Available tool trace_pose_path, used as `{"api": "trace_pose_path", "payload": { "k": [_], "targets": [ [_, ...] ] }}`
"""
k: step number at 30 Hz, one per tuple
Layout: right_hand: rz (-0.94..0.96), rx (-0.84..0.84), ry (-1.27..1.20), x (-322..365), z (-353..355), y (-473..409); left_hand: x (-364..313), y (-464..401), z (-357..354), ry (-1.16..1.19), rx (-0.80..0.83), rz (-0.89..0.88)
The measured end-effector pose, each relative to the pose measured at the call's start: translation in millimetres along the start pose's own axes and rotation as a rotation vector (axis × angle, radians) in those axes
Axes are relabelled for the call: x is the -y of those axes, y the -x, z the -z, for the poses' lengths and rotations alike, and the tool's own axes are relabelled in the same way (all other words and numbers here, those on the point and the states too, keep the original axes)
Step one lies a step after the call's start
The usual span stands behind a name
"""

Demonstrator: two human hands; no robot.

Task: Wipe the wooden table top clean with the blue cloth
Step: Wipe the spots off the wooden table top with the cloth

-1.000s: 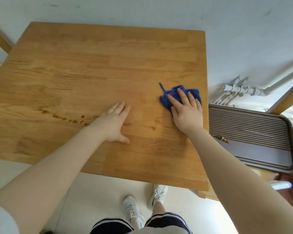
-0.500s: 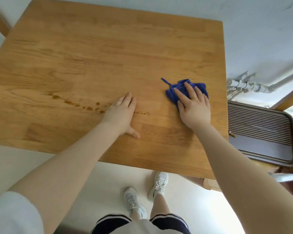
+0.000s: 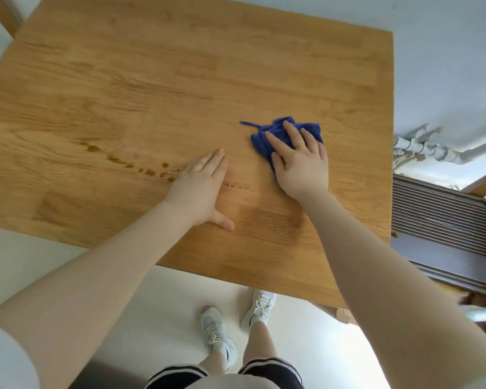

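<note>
A bunched blue cloth (image 3: 275, 129) lies on the wooden table top (image 3: 180, 80), right of its middle. My right hand (image 3: 300, 161) presses flat on the cloth with straight fingers and covers its near half. My left hand (image 3: 199, 189) rests flat on the wood, just left of the cloth and apart from it. A trail of brown spill drops (image 3: 129, 164) runs across the table from the left up to my left hand. A faint streak (image 3: 236, 186) continues between the two hands.
A ribbed grey tray (image 3: 443, 234) sits right of the table, below its edge. White pipes (image 3: 421, 148) run along the wall behind it. A wooden chair part (image 3: 3, 15) shows at the far left. My feet stand on the pale floor under the near edge.
My right hand has slid the cloth a little leftward, towards the table's middle. My left hand has kept its place by the spill; the camera has shifted.
</note>
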State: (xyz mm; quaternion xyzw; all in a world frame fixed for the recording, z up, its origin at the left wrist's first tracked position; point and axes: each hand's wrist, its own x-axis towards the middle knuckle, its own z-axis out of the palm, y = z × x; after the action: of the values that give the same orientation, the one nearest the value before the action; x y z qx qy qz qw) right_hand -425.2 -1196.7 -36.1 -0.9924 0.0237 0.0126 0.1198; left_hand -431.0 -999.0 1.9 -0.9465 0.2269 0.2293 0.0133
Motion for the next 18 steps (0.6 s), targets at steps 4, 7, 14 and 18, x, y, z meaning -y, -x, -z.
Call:
{"api": "trace_pose_path", "payload": {
  "k": [4,7,14,18],
  "targets": [
    [0.042,0.016,-0.04,10,-2,11,-4,4,-1,-0.076,-0.024,0.14],
    [0.288,0.028,-0.004,20,-9,56,-3,8,-2,-0.05,-0.038,0.224],
    [0.334,0.096,-0.033,22,-2,-8,0,4,-2,0.009,-0.021,0.276],
    [0.212,0.095,-0.028,35,-7,-27,1,7,-8,0.093,-0.034,0.283]
  ]
}}
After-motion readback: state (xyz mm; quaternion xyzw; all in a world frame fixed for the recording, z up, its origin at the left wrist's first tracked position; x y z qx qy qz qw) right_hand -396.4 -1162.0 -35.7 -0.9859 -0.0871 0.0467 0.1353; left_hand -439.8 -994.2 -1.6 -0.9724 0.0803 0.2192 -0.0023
